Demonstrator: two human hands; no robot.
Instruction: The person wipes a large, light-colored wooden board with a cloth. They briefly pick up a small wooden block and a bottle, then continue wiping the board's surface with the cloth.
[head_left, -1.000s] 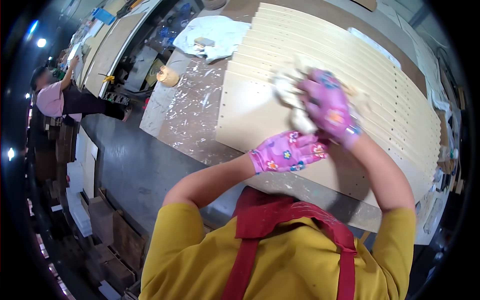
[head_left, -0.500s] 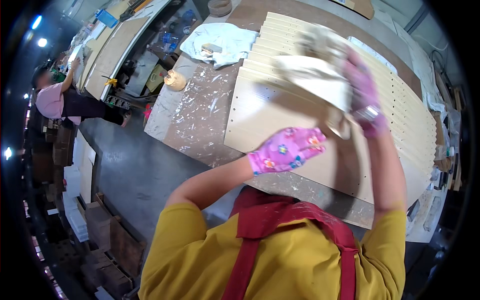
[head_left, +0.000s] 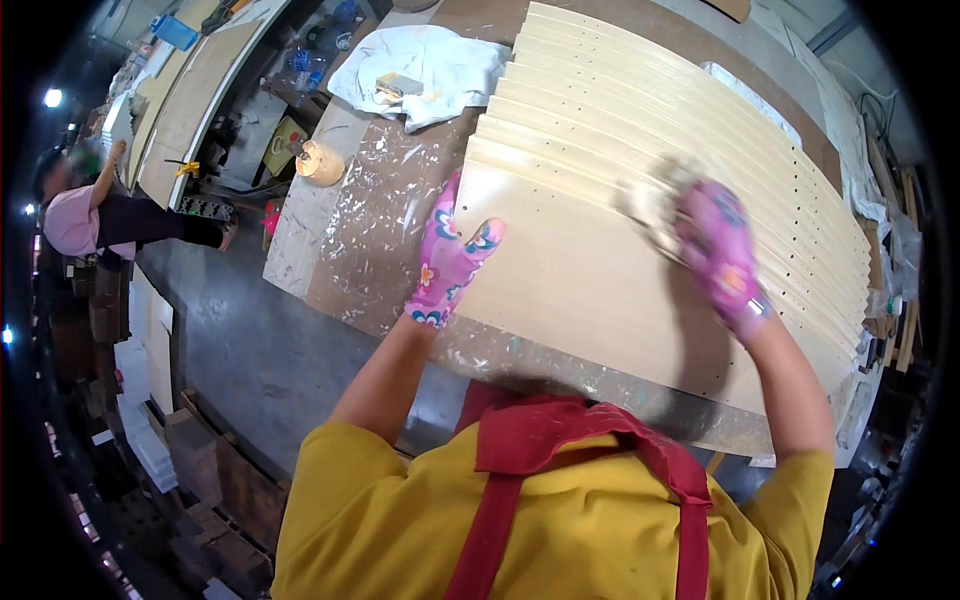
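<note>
The paint-spotted worktable (head_left: pixel 385 235) bore a fanned stack of pale panels (head_left: pixel 640 105), the nearest panel (head_left: pixel 570 270) broadly exposed. Panels were judged stiff and smooth, possibly slippery, best held by opposite edges. The gloved left hand (head_left: pixel 450 260) lay open at the nearest panel's left edge. The gloved right hand (head_left: pixel 718 245), blurred, gripped a crumpled cloth (head_left: pixel 648 212) farther right, judged soft and light. Since the preceding frame, the left hand had shifted left and the cloth appeared more bunched.
</note>
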